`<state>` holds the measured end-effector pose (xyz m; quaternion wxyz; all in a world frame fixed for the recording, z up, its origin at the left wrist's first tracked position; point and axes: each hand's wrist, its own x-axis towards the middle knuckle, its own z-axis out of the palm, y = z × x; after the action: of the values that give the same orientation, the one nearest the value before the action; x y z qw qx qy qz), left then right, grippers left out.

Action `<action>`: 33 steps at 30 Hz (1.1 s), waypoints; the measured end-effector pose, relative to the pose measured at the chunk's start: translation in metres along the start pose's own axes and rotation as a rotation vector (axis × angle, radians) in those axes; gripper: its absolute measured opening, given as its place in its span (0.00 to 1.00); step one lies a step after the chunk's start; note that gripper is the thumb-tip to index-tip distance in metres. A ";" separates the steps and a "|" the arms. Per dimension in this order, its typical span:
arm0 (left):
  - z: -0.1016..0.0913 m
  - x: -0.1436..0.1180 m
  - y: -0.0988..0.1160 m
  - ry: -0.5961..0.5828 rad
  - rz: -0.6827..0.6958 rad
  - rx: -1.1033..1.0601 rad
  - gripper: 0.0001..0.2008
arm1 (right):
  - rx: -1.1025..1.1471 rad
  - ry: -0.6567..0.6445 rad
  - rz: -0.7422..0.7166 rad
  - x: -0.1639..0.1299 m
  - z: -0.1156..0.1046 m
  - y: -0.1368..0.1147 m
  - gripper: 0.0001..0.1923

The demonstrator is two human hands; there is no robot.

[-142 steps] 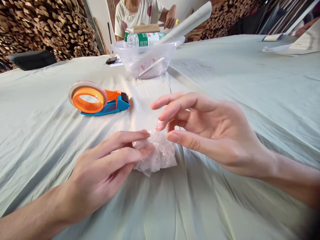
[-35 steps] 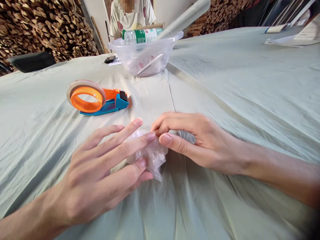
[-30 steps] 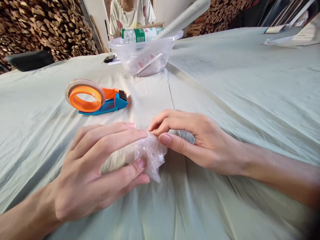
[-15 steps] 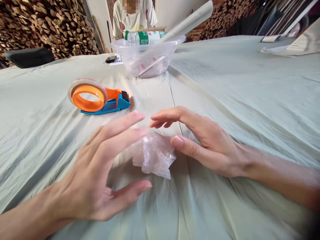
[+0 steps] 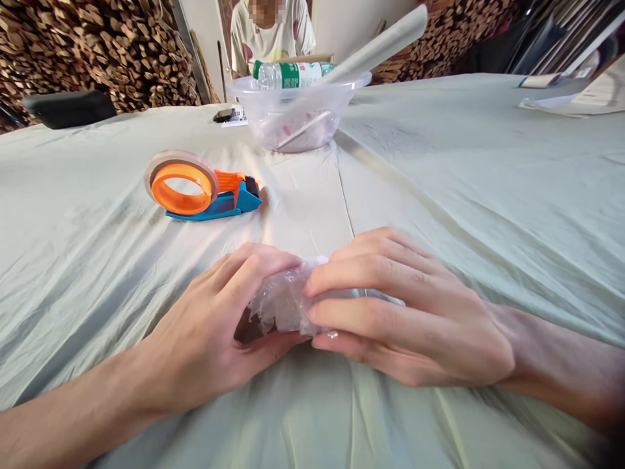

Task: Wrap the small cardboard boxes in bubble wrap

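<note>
A small bundle wrapped in clear bubble wrap (image 5: 280, 301) lies on the pale green cloth (image 5: 439, 195) right in front of me. My left hand (image 5: 219, 332) cups it from the left, fingers curled over its top. My right hand (image 5: 395, 312) closes over it from the right, fingers laid across the wrap. Both hands grip the bundle together, and most of it is hidden under them. What is inside the wrap cannot be made out.
An orange and blue tape dispenser (image 5: 200, 192) lies to the far left. A clear plastic bowl (image 5: 297, 104) with a green-labelled bottle (image 5: 293, 73) and a paper roll (image 5: 375, 45) stands further back. A person (image 5: 271, 29) sits at the far edge. Stacked wood lines the wall.
Half a second ago both hands were open beside the bundle. Now they have closed over it from both sides and pulled it slightly nearer.
</note>
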<state>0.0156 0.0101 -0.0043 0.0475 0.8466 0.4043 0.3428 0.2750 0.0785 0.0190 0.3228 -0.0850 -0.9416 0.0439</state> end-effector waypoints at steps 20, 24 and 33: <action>-0.001 -0.004 0.004 0.001 0.141 0.146 0.34 | 0.827 0.844 1.185 0.008 0.003 0.040 0.10; -0.005 -0.002 0.007 0.016 0.198 0.253 0.39 | 0.753 0.976 1.186 0.008 -0.008 0.047 0.13; -0.003 -0.001 0.002 0.028 0.043 0.375 0.28 | 0.489 0.463 0.888 0.006 -0.005 0.045 0.10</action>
<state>0.0149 0.0073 -0.0013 -0.1241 0.8443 0.4436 0.2740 0.2798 0.1243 0.0201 0.4818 -0.4039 -0.6823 0.3732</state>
